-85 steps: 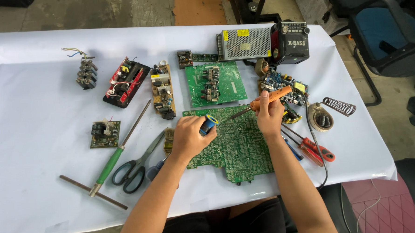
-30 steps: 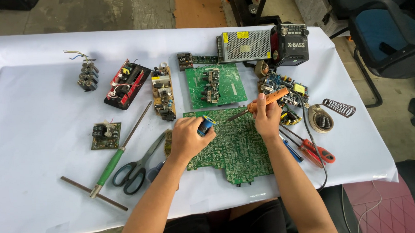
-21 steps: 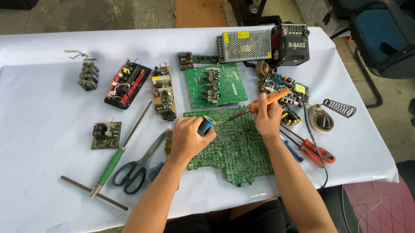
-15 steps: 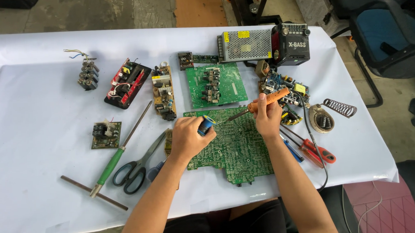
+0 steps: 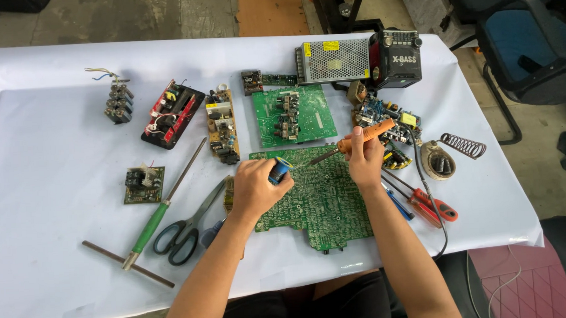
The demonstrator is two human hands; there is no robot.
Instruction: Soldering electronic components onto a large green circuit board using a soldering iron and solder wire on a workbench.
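A large green circuit board (image 5: 320,199) lies solder side up in front of me. My left hand (image 5: 254,189) rests on its left part and grips a blue desoldering pump (image 5: 278,171). My right hand (image 5: 364,158) holds an orange-handled soldering iron (image 5: 357,138), its metal tip slanting down to the left and meeting the board close to the pump's nozzle.
On the white-covered table (image 5: 51,252) lie scissors (image 5: 187,223), a green-handled tool (image 5: 164,205), a metal rod (image 5: 127,264), several small circuit boards (image 5: 292,114), a metal power supply (image 5: 334,60), a black radio (image 5: 396,58), a soldering iron stand (image 5: 448,155) and red screwdrivers (image 5: 428,203). A blue chair (image 5: 529,43) stands at the right.
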